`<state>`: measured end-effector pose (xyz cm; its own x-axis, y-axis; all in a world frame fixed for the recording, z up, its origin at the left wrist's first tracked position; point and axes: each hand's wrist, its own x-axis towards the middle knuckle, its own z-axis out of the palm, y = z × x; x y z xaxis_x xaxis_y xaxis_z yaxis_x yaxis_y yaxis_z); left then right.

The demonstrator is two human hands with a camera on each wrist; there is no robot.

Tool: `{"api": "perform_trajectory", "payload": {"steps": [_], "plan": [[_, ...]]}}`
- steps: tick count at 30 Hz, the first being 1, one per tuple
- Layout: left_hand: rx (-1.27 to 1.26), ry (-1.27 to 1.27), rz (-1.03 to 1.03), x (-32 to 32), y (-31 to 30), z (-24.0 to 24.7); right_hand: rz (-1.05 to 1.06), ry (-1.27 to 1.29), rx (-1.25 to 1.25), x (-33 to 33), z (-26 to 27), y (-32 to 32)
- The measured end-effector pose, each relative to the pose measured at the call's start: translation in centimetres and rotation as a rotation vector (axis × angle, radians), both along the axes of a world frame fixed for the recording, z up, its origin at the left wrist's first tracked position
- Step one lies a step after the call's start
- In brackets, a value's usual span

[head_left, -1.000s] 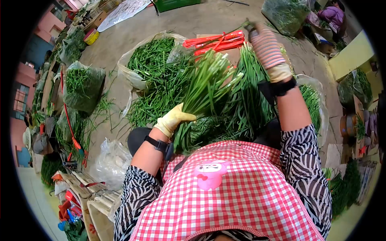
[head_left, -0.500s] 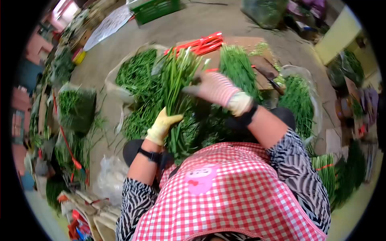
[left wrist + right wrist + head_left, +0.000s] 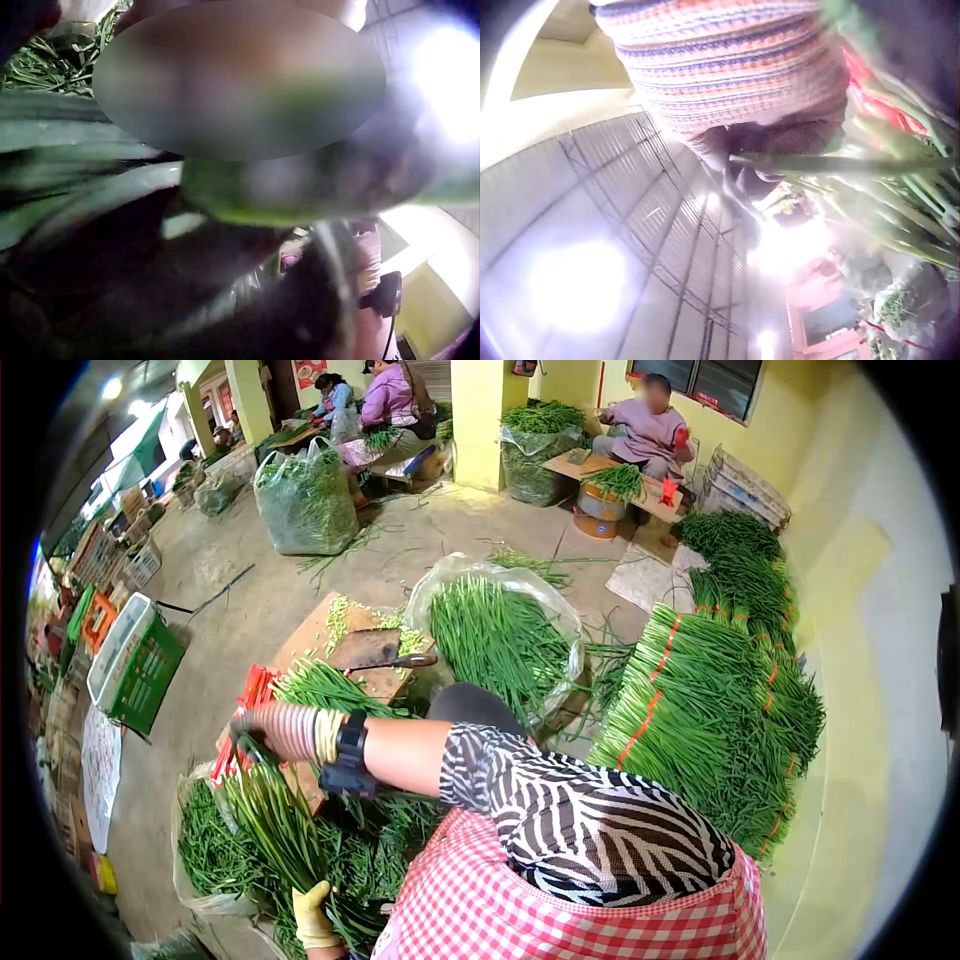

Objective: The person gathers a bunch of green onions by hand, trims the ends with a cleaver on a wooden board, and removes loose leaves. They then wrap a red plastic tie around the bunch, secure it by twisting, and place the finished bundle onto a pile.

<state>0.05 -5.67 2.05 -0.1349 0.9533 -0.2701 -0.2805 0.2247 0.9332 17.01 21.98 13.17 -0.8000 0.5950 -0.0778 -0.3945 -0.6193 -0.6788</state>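
Observation:
My left hand [image 3: 315, 915], in a yellow glove, grips a bunch of chives [image 3: 270, 810] around its lower part, pale ends pointing up and away. The striped-gloved right hand [image 3: 280, 732] is at the upper end of that bunch. In the right wrist view its dark fingers are curled and pinch a single chive stalk [image 3: 840, 165]. Dark green leaves [image 3: 67, 135] fill much of the left wrist view and hide the left fingers. Beneath the bunch lies a heap of loose chives [image 3: 370, 840].
A cleaver [image 3: 365, 650] lies on a board [image 3: 310, 625] scattered with cut ends, near red ties [image 3: 255, 690]. An open bag of chives [image 3: 500, 640] stands to the right, beside stacked tied bundles [image 3: 680, 700]. A green crate [image 3: 150, 675] is at left; people sit at the back.
The head view has swung to the right. My right hand has come back from beyond the board to the top of the bunch. The left hand keeps its grip on the chives.

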Motion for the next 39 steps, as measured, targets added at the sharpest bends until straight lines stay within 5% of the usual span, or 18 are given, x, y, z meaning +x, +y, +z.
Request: {"api": "perform_trajectory", "payload": {"steps": [2,3,7,8,12,14,15,16,18,21,22,26,28,30,32,35,37,39], "plan": [[0.0,0.014,-0.015,-0.5,-0.1,-0.5,-0.033,0.013,-0.319,0.0,0.3,3.9],[0.0,0.02,-0.019,-0.9,-0.3,-0.8,-0.141,0.119,0.023,2.5,1.9,3.1],[0.025,-0.067,0.156,-1.6,-0.9,0.1,-0.11,0.005,0.262,6.7,6.4,0.3],[0.04,-0.064,0.21,-2.4,-1.0,-0.1,0.115,-0.198,0.457,3.0,1.0,4.1],[0.131,-0.08,0.326,-3.2,-0.8,2.9,0.527,-0.73,1.329,6.4,3.0,-6.7],[0.106,-0.076,0.421,-0.1,0.3,7.1,0.403,-0.656,1.622,3.7,-4.4,-7.3],[0.114,0.001,0.289,-2.2,0.7,6.2,0.483,-0.854,1.479,3.9,-2.0,-7.8],[0.121,-0.026,0.424,1.3,1.3,9.5,0.272,-0.85,1.354,2.6,-2.9,-8.1],[0.17,0.19,0.365,2.0,2.2,10.6,0.227,-0.53,1.116,0.5,-2.0,-7.4],[0.241,0.469,0.355,0.3,4.7,5.1,0.07,-0.094,0.873,-2.2,-3.6,-7.2],[0.321,0.616,0.413,1.8,5.6,4.6,0.074,-0.306,0.885,-1.0,-0.9,-8.4],[0.067,1.447,0.382,5.2,5.7,3.2,0.07,-0.338,0.386,-3.6,-4.9,-9.5],[0.13,1.509,0.294,5.3,5.1,2.6,-0.03,-0.39,0.257,-4.6,-6.2,-9.9],[0.202,1.493,0.208,5.8,5.1,2.3,-0.116,-0.534,0.283,-4.4,-7.4,-9.0],[0.471,1.169,0.225,5.3,4.1,3.0,-0.085,-0.544,0.327,-3.1,-7.3,-7.8],[0.321,0.436,0.306,1.6,2.1,2.5,0.019,-0.682,0.398,-2.5,-6.7,-7.6],[0.358,0.042,0.329,-0.3,2.6,1.9,0.036,-0.41,0.661,-2.7,-7.8,-9.1],[0.207,-0.161,0.054,0.0,3.3,2.2,0.119,-0.395,0.446,-3.6,-6.8,-11.0]]}}
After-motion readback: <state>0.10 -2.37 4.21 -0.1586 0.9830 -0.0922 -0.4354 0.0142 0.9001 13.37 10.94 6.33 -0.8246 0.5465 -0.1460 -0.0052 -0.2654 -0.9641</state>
